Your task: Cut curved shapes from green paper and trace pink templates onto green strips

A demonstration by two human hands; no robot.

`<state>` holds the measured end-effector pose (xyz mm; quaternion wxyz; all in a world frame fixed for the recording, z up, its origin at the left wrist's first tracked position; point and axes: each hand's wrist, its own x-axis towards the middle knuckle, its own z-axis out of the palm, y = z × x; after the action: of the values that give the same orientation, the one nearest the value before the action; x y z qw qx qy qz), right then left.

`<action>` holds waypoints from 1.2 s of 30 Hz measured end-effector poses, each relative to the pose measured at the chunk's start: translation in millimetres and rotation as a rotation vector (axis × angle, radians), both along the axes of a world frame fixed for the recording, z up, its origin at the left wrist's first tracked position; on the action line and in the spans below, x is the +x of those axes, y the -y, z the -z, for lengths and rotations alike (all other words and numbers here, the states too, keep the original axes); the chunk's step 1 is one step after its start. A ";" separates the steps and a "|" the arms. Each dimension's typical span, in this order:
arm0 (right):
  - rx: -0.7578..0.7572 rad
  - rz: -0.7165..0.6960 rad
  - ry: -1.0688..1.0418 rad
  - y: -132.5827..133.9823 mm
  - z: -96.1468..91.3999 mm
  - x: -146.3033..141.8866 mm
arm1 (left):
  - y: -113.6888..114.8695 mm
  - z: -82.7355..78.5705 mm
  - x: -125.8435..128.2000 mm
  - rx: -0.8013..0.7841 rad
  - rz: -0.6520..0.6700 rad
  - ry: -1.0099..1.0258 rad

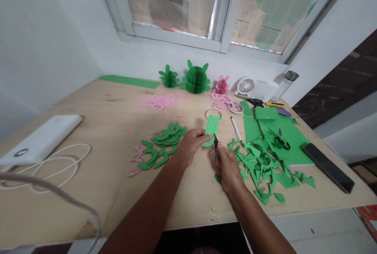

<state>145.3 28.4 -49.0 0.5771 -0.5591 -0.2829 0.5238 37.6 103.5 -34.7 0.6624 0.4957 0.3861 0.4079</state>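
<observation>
My left hand pinches a small green paper strip with curved outlines drawn on it. In my right hand is a pair of scissors, its blades at the right edge of the strip. To the left of my left hand lies a pile of cut green curved paper pieces, with a few pink pieces beside it. Green paper scraps are heaped to the right of my right hand. A metal ring lies just behind the strip.
Pink cut-outs, green paper figures and a pink one stand or lie at the back. On the right are a white pen, tape roll, green sheets, phone, fan and bottle. A white power bank lies left.
</observation>
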 end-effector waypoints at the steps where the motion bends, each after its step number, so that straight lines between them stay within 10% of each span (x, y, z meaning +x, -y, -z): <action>1: -0.001 -0.002 -0.004 0.0 -0.2 -0.1 | 0.1 0.3 0.1 0.001 0.000 0.004; 36: 0.012 0.010 0.130 -0.9 11.5 5.0 | 0.4 -6.7 -6.9 -0.023 0.063 0.027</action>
<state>150.3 29.3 -60.4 0.5634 -0.5900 -0.3201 0.4817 30.8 103.1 -28.0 0.6856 0.4946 0.3660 0.3891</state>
